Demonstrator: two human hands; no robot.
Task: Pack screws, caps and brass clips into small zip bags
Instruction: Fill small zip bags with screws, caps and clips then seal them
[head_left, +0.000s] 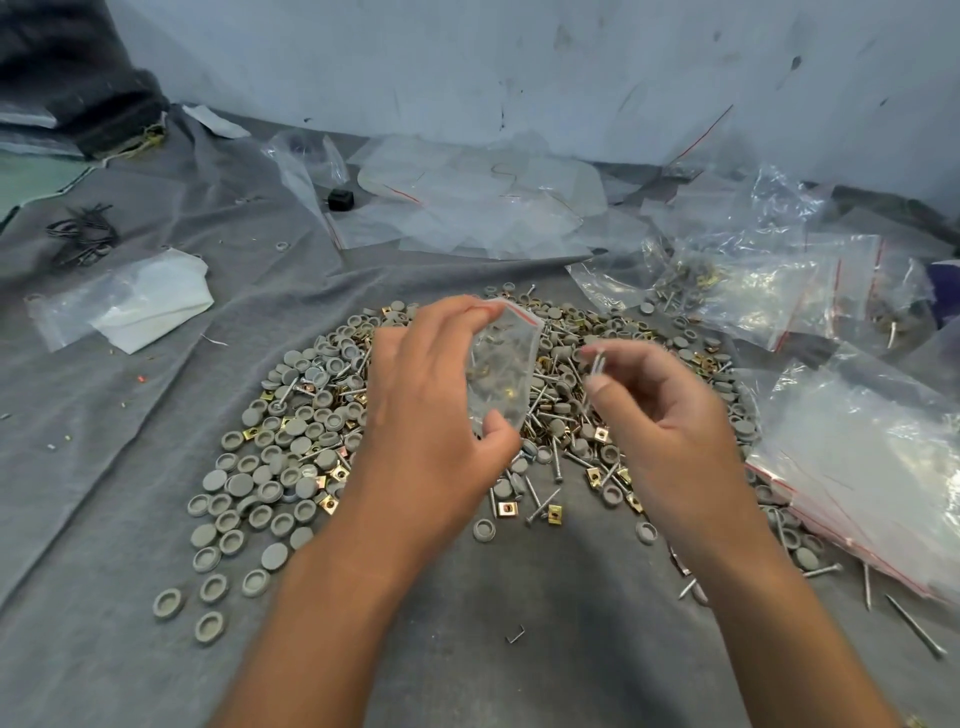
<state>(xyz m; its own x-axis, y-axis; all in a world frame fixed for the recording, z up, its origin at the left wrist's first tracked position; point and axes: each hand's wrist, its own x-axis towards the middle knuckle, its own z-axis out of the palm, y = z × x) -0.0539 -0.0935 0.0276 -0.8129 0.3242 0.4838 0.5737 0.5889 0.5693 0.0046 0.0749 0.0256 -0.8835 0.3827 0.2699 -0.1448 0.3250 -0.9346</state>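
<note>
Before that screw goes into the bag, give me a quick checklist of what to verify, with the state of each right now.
1. Bag held: ok. The left hand grips the small zip bag between fingers and thumb.
2. Bag mouth open: cannot tell. Its red-striped top faces up, but the opening is blurred.
3. Screw held: ok. The right hand pinches a screw between thumb and fingers.
4. Screw lined up with the mouth: not ok. It sits beside the bag, below its top edge.
5. Bag contents: ok. Some parts already show inside; the count is unreadable.
6. Supply: ok. The pile of caps, clips and screws lies just beneath the hands.
</note>
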